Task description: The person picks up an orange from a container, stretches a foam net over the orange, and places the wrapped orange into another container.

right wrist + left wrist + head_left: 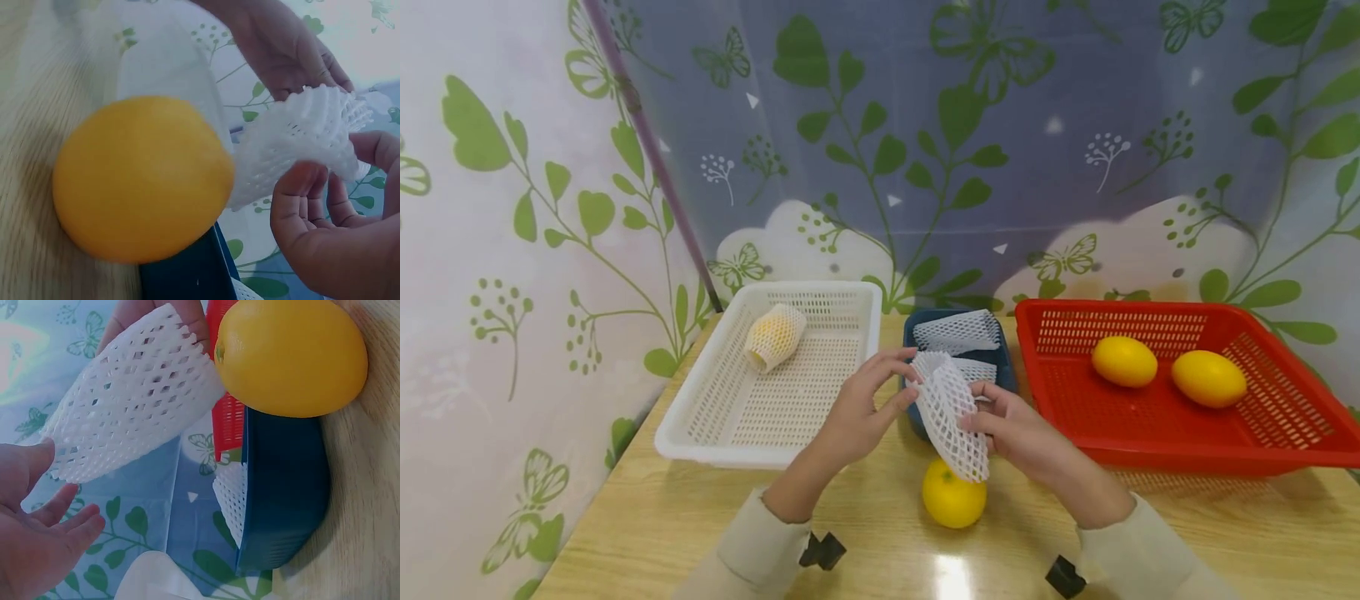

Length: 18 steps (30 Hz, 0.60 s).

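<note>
The person's right hand (pixel 1018 429) has a white foam net (pixel 951 408) pinched between its thumb and bent fingers. The left hand (pixel 859 412) is at the far end of the net. Its fingers are loose and a bit spread, with the thumb tip touching the net's edge. The net is up in the air, tilted, with its near end lower.

A yellow fruit (pixel 953 500) sits bare on the wooden table (pixel 880 533), just on the near side of a small blue basket (pixel 1006 358). The low end of the net covers a bit of the fruit's top from above, but I can't tell if they touch. In the blue basket, one more net (pixel 957 331) lies at the far side, and another (pixel 976 370) is partly hidden behind the held one.

Over on the left is a white basket (pixel 730 456). A fruit in a net (pixel 775 336) lies in its far left part. On the right is a big red basket (pixel 1195 461) with two bare yellow fruits, a left one (pixel 1124 362) and a right one (pixel 1209 378), near each other.
</note>
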Tool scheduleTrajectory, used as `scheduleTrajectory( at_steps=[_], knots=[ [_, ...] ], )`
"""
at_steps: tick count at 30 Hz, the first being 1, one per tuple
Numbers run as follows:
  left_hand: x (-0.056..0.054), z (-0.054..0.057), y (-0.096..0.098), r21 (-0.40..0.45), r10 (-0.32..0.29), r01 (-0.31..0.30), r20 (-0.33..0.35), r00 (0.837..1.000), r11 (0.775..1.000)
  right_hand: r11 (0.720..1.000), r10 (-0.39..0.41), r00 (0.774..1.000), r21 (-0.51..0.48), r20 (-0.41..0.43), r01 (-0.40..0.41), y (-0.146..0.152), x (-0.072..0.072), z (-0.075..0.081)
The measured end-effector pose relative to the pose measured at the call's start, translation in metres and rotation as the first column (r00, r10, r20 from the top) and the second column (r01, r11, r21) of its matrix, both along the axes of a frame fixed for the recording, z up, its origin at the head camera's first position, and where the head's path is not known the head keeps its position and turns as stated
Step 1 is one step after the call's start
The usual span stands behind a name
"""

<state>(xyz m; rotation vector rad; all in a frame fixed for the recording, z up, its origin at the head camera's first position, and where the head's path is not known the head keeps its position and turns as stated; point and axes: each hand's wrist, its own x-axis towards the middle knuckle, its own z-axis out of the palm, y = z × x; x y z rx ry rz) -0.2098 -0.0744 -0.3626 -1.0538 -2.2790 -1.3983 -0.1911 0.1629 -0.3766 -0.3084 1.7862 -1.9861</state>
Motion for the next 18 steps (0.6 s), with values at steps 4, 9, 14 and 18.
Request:
scheduleTrajectory(
  at_steps=[4, 9, 14, 18],
  knots=[
    [0.0, -0.001, -0.002, 0.067, -0.078, 0.071, 0.112, 0.991, 0.995, 0.992, 0.002, 0.999, 0.128, -0.054, 0.004, -0.001, 0.001, -0.002],
    [-0.001, 0.001, -0.004, 0.131, -0.146, 0.115, 0.261, 0.954, 0.985, 0.963, -0.058, 0.983, 0.248, -0.172, 0.1, 0.002, 0.004, 0.004],
    [0.0, 0.001, -0.006, 0.247, -0.252, 0.152, 0.453, 0.855, 0.957, 0.959, -0.11, 0.922, 0.203, -0.371, 0.196, 0.007, 0.002, 0.013],
    [0.0, 0.002, -0.007, 0.31, -0.297, 0.148, 0.516, 0.803, 0.939, 0.975, -0.072, 0.851, 0.144, -0.519, 0.17, 0.004, -0.001, 0.019]
  ],
)
